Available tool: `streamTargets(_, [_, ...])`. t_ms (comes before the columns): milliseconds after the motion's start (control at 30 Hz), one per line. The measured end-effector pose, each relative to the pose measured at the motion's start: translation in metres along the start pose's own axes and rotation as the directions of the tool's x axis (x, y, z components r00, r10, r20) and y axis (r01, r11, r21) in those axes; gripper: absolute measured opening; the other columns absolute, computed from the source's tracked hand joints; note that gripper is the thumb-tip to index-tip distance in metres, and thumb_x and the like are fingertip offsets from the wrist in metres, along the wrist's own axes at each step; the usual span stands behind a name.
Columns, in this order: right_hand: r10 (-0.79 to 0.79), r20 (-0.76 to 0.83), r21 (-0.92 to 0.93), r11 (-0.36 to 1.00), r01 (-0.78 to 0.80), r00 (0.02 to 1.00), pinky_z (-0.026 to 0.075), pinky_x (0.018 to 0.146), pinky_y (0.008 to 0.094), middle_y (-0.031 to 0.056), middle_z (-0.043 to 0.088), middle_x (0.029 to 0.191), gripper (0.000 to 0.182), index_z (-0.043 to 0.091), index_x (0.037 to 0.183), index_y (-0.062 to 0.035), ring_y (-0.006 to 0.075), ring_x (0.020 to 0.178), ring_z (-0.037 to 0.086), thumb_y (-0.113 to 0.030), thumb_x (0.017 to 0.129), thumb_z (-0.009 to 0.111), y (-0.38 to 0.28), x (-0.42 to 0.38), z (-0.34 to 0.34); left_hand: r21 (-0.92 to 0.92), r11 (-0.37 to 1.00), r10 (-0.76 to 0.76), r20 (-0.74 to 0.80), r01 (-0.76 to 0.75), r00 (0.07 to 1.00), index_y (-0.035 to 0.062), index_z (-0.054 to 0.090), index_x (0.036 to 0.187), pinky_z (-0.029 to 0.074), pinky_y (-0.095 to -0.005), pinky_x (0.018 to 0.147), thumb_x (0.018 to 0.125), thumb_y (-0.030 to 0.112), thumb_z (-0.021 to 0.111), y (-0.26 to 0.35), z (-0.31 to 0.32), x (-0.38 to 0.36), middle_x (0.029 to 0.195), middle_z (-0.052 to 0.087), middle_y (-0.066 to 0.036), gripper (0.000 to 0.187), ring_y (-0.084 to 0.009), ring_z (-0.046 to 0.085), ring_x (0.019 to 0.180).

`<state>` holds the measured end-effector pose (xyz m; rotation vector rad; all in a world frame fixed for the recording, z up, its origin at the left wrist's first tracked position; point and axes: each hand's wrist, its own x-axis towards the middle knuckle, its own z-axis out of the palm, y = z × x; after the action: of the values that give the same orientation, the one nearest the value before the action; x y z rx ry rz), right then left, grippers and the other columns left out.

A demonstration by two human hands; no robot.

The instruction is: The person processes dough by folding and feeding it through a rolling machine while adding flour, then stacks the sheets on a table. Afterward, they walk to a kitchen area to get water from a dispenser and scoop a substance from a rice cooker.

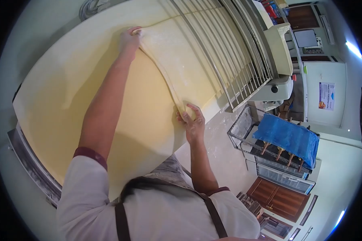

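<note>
in the head view, a wide pale surface (104, 22) lies under both hands; ahead of the grip is a guard of metal bars (213, 52), and to its right, apart, a blue cover (287, 136). the dough sheet (169, 48), smooth and lightly floured, stretches from the hands under the bars. left hand (130, 39) and right hand (194, 124) pinch its near edge.

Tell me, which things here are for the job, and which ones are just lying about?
Seem part of the job:
- pale dough sheet
- left hand and right hand, at its edge
- broad work surface under it

Seem just about:
- blue cover
- poster
- brown wooden doors
</note>
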<state>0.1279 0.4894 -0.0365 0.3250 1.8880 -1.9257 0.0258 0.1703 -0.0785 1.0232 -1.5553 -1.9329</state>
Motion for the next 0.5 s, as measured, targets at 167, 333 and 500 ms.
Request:
streamTargets(167, [-0.107,0.089,-0.092,0.989,0.115,0.99,0.054,0.069,0.0292,0.013,0.062,0.092,0.022,0.056,0.103,0.0028,0.0202,0.077,0.064,-0.002,0.083,0.064,-0.035,0.047,0.001,-0.227,0.968,0.107,0.004,-0.103,0.994,0.0104,0.072,0.097,0.041,-0.0246,0.061,0.085,0.014,0.064,0.003,0.024,0.051,0.082,0.064,-0.003,0.015,-0.0097,0.052,0.067])
streamTargets(333, [-0.057,-0.058,-0.167,0.985,0.047,0.997,0.054,0.069,0.028,0.0106,0.062,0.089,0.019,0.058,0.102,0.0043,0.0194,0.078,0.065,-0.001,0.084,0.063,-0.039,0.069,-0.054,0.0,1.0,0.01,0.066,-0.01,0.998,0.0116,0.067,0.108,0.045,-0.0271,0.067,0.081,0.016,0.067,-0.002,0.042,0.071,0.091,0.065,-0.008,0.028,-0.0155,0.057,0.075])
streamTargets(500, [-0.229,-0.157,-0.234,0.954,0.189,0.961,0.051,0.069,0.0282,0.0103,0.063,0.088,0.023,0.056,0.11,0.0041,0.0152,0.076,0.06,-0.005,0.089,0.058,-0.022,0.049,-0.104,0.581,0.502,0.604,0.296,-0.641,0.74,0.0066,0.036,0.138,0.031,-0.0443,0.102,0.082,0.029,0.061,-0.037,0.093,-0.02,0.135,0.041,-0.02,0.065,-0.0306,0.04,0.122])
